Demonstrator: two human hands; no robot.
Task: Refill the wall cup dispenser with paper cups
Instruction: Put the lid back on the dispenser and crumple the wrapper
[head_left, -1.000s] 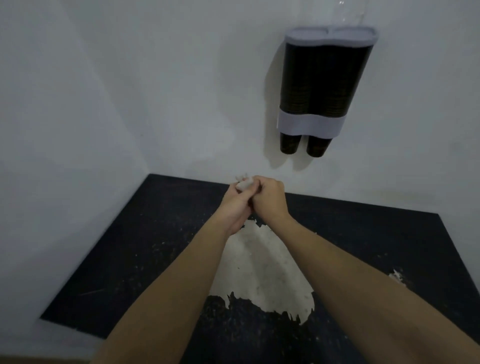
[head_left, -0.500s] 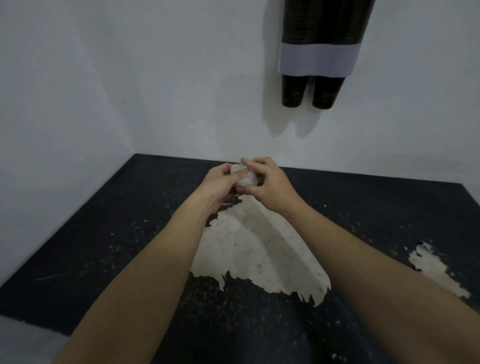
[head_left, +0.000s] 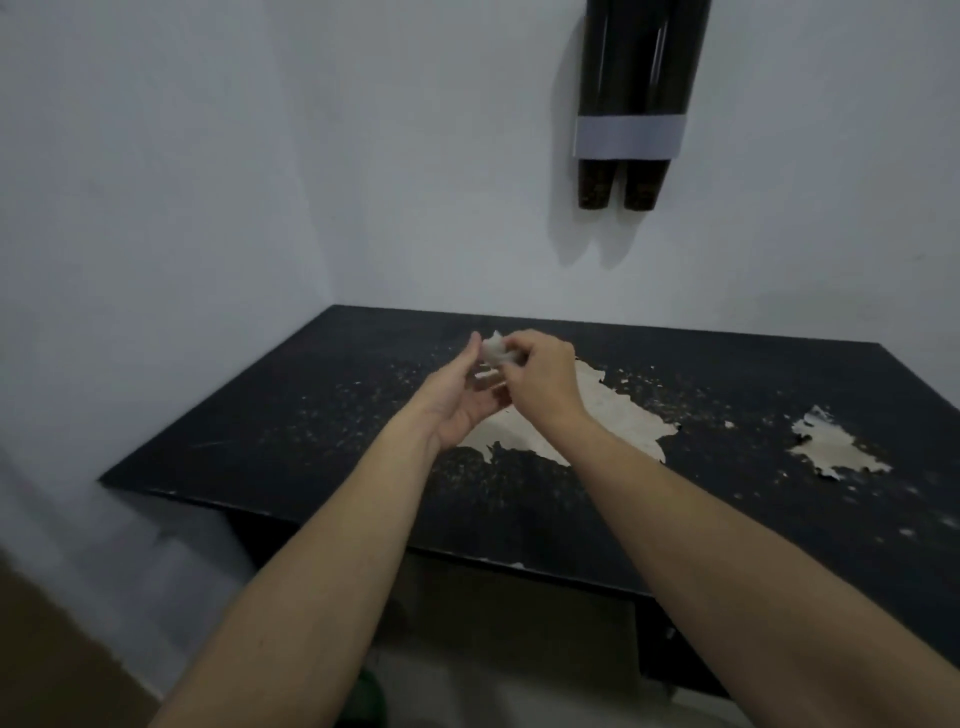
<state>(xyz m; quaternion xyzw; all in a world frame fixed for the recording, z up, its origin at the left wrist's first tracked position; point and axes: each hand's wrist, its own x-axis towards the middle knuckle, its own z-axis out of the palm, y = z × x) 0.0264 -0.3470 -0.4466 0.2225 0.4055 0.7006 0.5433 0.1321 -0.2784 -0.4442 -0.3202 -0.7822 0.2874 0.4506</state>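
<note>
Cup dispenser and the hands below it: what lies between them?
In the head view, only bare white wall and the dispenser's shadow separate the cup dispenser from the left hand and right hand, which hold a small white wad.

A scuffed black table (head_left: 291, 415) with peeled pale patches (head_left: 831, 447) sits in a white-walled corner (head_left: 311, 156).

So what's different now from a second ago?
The hands have loosened: the left hand has opened flat, and the right hand now pinches the white wad above it. The view has tipped down. The dispenser still hangs full on the wall.

Both hands (head_left: 511, 387) together, forearms outstretched
</note>
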